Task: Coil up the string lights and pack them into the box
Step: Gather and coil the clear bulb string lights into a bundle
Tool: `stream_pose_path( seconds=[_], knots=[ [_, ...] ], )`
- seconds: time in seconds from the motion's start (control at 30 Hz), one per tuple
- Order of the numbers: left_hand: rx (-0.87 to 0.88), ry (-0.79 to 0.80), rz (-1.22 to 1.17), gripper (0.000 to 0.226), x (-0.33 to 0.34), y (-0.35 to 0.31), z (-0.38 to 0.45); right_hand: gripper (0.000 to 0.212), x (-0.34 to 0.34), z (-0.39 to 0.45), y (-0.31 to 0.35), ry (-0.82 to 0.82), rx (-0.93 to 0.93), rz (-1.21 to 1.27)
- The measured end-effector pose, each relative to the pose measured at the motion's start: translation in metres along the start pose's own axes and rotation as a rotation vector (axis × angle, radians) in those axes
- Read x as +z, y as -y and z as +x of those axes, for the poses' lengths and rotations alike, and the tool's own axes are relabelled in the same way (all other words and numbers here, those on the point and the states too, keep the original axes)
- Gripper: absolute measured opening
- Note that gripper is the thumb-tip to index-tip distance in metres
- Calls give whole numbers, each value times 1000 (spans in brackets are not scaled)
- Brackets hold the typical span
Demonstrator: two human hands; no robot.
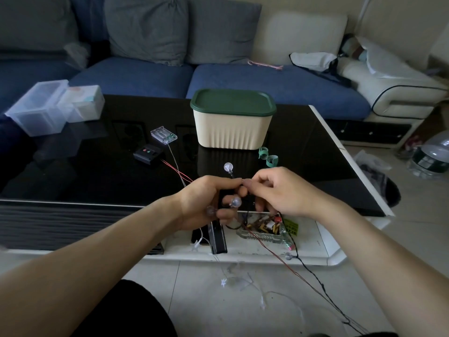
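The bench (pixel 97 171) carries the box (pixel 233 127) at its far middle, lid on, nothing packed as far as shows. Coiling looks barely begun: most of the string lights (pixel 313 276) trail off the near edge over the floor to the right. The left hand (pixel 206 203) grips a few gathered bulbs, fingers curled round them; the right hand (pixel 274 190) fingers pinch the wire beside it.

A blue sofa (pixel 150 76) with grey cushions (pixel 148 27) stands behind the black glass table (pixel 73 166) on pale floor tiles (pixel 243 307).
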State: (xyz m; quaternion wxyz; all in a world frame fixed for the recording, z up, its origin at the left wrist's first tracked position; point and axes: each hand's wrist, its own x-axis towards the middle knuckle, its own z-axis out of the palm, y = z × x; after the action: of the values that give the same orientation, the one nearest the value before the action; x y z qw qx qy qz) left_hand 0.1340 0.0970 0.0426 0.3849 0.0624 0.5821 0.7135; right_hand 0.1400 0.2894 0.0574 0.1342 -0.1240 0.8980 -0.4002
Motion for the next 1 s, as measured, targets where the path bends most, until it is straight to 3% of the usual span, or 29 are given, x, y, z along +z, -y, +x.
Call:
stream_pose_path(
  seconds=[0.07,0.2,0.3,0.4,0.57,0.7,0.8,1.0],
  knots=[
    [-4,21,-22,22,1,-1,-1,37,0,-1,-1,93,34,62],
    [-1,-6,-30,26,3,1,0,18,-1,-1,-4,174,37,263],
    [13,-44,18,32,2,-1,1,20,4,0,-5,55,-33,240],
    [-18,14,77,37,4,-2,-3,13,4,0,-5,-54,-37,149],
    [-42,87,165,37,9,-2,-9,10,3,-1,-1,-139,6,224],
    [-21,157,91,26,8,-4,-11,23,3,0,1,-232,87,282],
    [15,195,22,30,6,-6,-11,38,0,0,0,-259,203,389],
    [-5,293,-82,52,11,-7,-10,32,2,2,1,-252,230,414]
  ],
)
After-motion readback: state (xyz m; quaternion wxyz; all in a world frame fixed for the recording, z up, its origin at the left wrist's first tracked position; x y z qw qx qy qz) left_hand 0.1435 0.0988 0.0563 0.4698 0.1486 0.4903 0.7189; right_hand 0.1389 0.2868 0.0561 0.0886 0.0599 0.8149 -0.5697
